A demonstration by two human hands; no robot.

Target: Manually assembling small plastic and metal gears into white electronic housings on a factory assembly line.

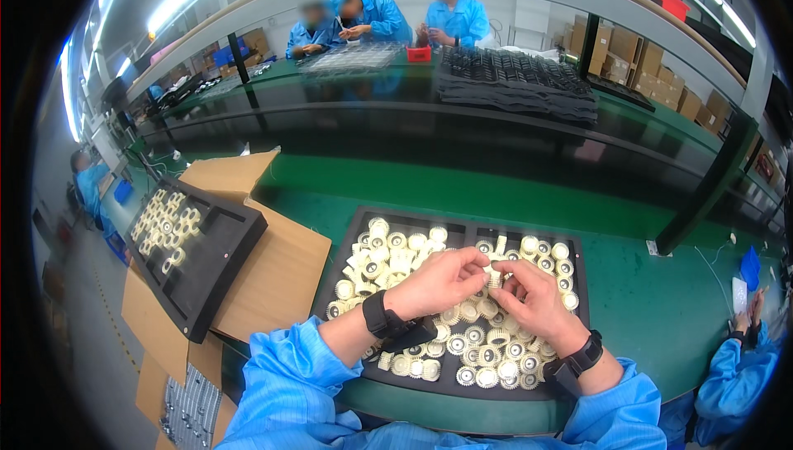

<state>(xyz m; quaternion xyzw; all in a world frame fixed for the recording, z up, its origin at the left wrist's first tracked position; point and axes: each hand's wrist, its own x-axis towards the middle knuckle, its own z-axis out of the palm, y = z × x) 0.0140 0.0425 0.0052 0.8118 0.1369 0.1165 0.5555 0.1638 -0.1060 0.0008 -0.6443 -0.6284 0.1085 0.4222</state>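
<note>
Between my two hands is a small cream-coloured plastic gear (495,279), held above a black tray. My right hand (533,293) has its thumb and fingers closed round the gear. My left hand (446,280) is closed too, its fingertips touching or very near the gear's left side; what they grip is partly hidden. Below lies the black two-section tray (586,285), holding many loose cream gears (487,357), some with dark centres. They lie at mixed angles, flat and on edge. My left wrist and forearm hide part of the tray's left section.
At left, a second black tray (219,243) of gears rests tilted on an open cardboard box (285,260). The green bench (644,285) surrounds my tray. A dark post (710,185) stands at right. Co-workers in blue sit beyond stacked black trays (516,78); another person's hands (752,314) are at right.
</note>
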